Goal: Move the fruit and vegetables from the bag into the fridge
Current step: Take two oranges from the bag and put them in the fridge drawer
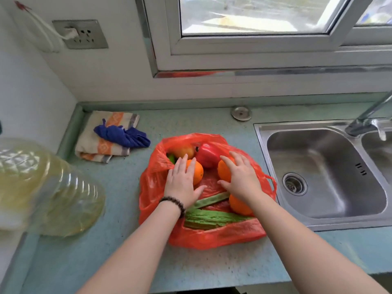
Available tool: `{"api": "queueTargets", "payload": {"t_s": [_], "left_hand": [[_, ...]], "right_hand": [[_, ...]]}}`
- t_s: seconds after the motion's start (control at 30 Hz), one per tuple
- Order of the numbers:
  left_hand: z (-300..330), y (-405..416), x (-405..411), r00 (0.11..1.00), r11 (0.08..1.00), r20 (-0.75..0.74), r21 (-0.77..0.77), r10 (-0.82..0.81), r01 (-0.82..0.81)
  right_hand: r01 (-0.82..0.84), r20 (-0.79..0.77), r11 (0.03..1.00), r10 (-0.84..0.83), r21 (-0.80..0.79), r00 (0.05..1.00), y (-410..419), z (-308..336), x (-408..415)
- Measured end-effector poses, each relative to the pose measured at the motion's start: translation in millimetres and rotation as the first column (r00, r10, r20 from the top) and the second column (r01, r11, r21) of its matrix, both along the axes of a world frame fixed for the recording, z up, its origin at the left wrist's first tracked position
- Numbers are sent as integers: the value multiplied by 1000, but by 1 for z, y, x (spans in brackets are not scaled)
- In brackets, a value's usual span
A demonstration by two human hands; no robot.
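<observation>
Worktop: your pale green worktop [127, 183] runs along a white wall under a window [254, 18]; a socket [81, 35] sits on the wall above its back left corner.
Bag: your red bag [152, 187] lies open mid-worktop, just left of the sink [326, 172].
Left hand: your left hand [182, 181] lies spread over one orange [198, 171] inside the bag, fingers apart, thumb on the plastic.
Right hand: your right hand [239, 177] cups a second orange [223, 170], fingers spread around it.
Other produce: a red pepper [206, 155], a third orange [239, 205] and a bitter gourd [212, 218] are all in the bag, the gourd nearest the front edge.
Left side: a striped cloth [99, 143] with a blue rag [125, 135] on it lies near the back left corner; an oil bottle [42, 187] stands at the left edge.
Tap: a tap [369, 117] stands behind the sink.
</observation>
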State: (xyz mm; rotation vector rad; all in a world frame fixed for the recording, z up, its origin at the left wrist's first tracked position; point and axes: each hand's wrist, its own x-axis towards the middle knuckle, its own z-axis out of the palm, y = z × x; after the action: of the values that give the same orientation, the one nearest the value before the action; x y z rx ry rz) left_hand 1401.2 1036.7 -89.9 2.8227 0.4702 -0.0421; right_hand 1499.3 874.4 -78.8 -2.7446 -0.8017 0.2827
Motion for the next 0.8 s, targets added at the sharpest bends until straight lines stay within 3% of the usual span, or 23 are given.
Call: {"api": "queueTargets", "payload": {"t_s": [0.2, 0.6, 0.8], "left_hand": [[-17, 3, 12, 999, 996, -40, -86, 30, -33], [7, 5, 8, 980, 970, 83, -182, 179, -162], [39, -6, 3, 969, 978, 201, -181, 143, -107]], "right_hand": [[51, -119, 998, -47, 30, 992, 0, -16, 9], [108, -92, 969, -90, 220, 992, -3, -4, 5], [181, -66, 916, -169, 358, 983, -12, 29, -9]]}}
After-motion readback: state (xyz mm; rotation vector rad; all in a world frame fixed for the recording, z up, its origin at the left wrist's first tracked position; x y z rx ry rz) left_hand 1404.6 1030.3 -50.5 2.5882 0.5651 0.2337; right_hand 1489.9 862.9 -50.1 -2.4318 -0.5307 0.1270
